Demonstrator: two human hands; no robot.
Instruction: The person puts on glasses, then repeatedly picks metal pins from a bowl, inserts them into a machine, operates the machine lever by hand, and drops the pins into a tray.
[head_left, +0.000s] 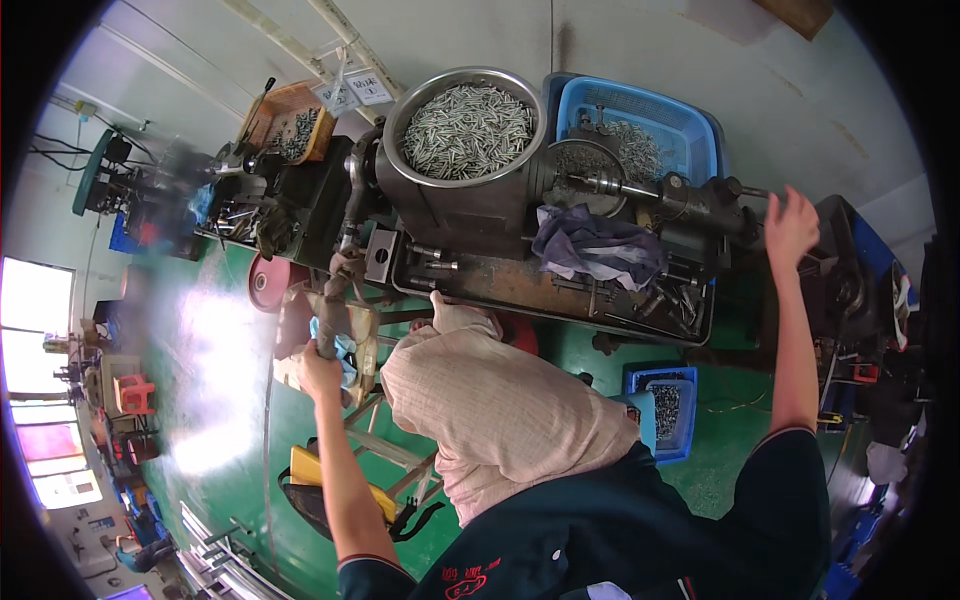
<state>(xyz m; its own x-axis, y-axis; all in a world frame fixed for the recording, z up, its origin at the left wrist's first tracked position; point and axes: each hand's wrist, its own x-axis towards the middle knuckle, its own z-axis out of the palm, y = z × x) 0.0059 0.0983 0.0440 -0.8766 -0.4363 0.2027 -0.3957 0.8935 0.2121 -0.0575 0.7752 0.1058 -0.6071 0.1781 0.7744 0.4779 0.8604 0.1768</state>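
Observation:
My left hand [318, 372] is closed round the lower end of a long, cloth-wrapped lever [336, 318], which rises to the left end of a dark bench machine [455, 215]. At the machine's right end, my right hand [793, 232] is raised with its fingers curled at the tip of a thin metal lever [752, 192]; the grip is partly hidden. Between the hands, a round steel bowl [393, 150] full of small metal pins sits on top of the machine. A dark crumpled rag [600, 245] lies over the machine's front, below the spindle [605, 183].
Behind the machine stands a blue plastic basket [690, 125] with metal parts. The tray [520, 285] holds loose tools. An orange basket [318, 140] is at the left. On the green floor are a blue bin [688, 425], a wooden stool [385, 450] and a yellow-and-black bag [315, 475].

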